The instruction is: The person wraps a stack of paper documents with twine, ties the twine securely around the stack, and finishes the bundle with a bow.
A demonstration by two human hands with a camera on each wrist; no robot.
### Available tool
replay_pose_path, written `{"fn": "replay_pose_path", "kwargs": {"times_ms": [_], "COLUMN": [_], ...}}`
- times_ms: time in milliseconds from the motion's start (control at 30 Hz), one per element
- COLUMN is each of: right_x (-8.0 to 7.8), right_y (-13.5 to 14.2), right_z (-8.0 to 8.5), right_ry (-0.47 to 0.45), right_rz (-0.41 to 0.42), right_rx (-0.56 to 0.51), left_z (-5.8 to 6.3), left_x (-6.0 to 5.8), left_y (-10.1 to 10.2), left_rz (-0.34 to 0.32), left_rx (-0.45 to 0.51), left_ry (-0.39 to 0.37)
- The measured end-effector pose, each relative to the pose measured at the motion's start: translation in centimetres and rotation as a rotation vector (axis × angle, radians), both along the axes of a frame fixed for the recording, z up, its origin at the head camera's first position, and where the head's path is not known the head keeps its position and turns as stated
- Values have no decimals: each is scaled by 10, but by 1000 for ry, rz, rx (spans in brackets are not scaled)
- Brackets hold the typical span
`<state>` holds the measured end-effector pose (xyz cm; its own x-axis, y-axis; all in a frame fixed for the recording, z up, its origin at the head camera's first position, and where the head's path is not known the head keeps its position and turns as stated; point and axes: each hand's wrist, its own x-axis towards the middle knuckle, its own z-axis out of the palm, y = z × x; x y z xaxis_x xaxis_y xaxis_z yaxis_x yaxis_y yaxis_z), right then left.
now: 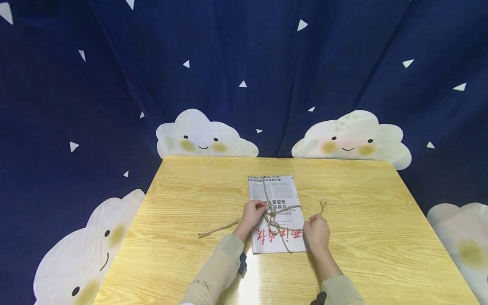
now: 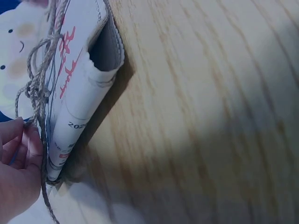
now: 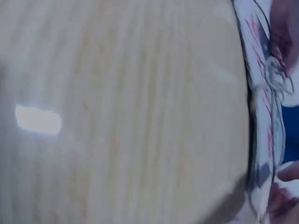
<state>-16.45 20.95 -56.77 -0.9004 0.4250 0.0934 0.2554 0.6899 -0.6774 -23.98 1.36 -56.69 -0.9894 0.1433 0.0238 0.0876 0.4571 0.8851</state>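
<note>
A flat packet of folded newspaper (image 1: 283,191) lies on the table, tied lengthwise and crosswise with brown twine (image 1: 283,244). Loops and a knot (image 2: 35,91) of the twine sit about the packet's middle. At the left of the knot, my left hand (image 1: 253,215) pinches the twine between thumb and fingertips. A loose twine end (image 1: 217,229) stretches out to the left past that hand. My right hand (image 1: 318,234) is at the packet's right edge and pinches a strand running from the knot, whose frayed tip (image 1: 323,205) sticks up above the fingers.
The wood-grain table (image 1: 373,220) extends around the packet on all sides. Behind it hangs a dark blue curtain (image 1: 228,38) with white triangles and smiling clouds. A dark band (image 1: 242,263) is on the left wrist, below the sleeve cuff.
</note>
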Motion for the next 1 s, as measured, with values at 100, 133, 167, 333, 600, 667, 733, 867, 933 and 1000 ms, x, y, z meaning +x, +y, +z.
{"fn": "replay_pose_path", "kwargs": {"times_ms": [100,133,167,333,600,667,733,867,933,1000], "right_x": [2,2,2,0,-24,-32,-40,-56,-64,-71], "right_y": [9,10,11,11,5,3,1,-3,-4,-6], "right_z": [4,5,7,8,5,6,8,13,15,19], "right_ry": [-147,-181,-204,-165,213,241,246,254,251,234], "right_rz": [-5,-5,-3,-39,-42,-9,27,106,140,180], "right_rx": [-9,-20,-32,-99,-119,-139,-151,-172,-181,-195], "left_z": [1,1,1,2,2,2,3,5,5,5], "left_x": [1,1,1,1,1,1,1,2,2,4], "left_y": [0,0,0,0,-2,-2,-2,-1,-1,0], "left_rz": [-1,-2,-2,-2,-28,-43,-53,-55,-50,-47], "left_rx": [-1,-2,-4,-3,-9,-14,-21,-39,-55,-62], "left_ry": [2,3,2,-9,8,19,19,16,27,39]}}
